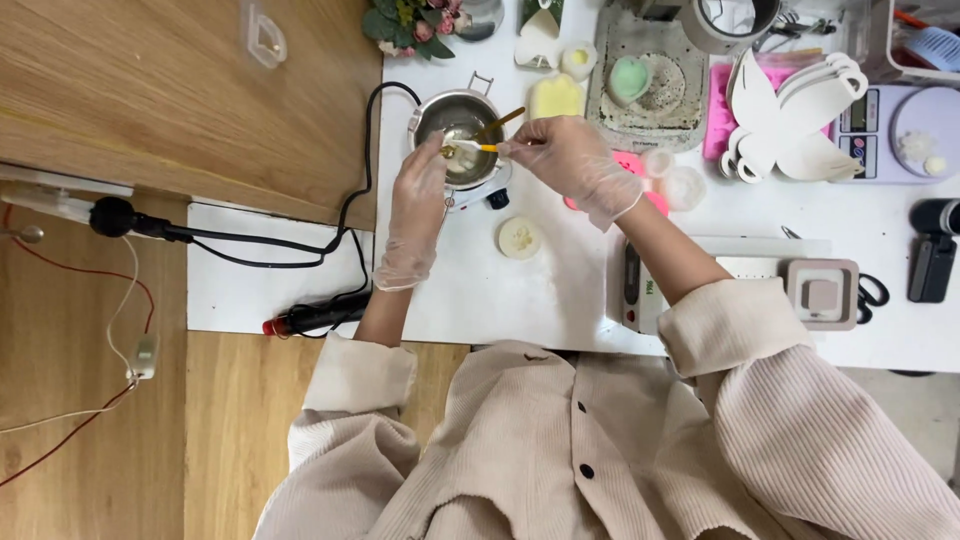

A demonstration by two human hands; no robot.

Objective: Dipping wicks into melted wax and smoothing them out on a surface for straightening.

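Between the fingertips of both gloved hands, over a small steel pot [462,135], lies a thin pale stick [472,147]. The right hand [570,158] pinches its near end, thumb and forefinger closed tight, the other fingers loosely curled. The left hand [418,205] meets the stick's far end, where something small and yellowish sits; its fingertips are drawn together there, though whether they grip or only touch I cannot tell. Both gloves are thin, clear and wrinkled. The pot is round and shiny with a wire handle, and a wooden stirrer [499,124] leans on its rim just beyond the fingers. Below the right hand lies a flat cream disc [520,238]. Beyond the right knuckles sit a yellow block [556,97] and a green heart [630,78] on a rough grey slab [672,112].
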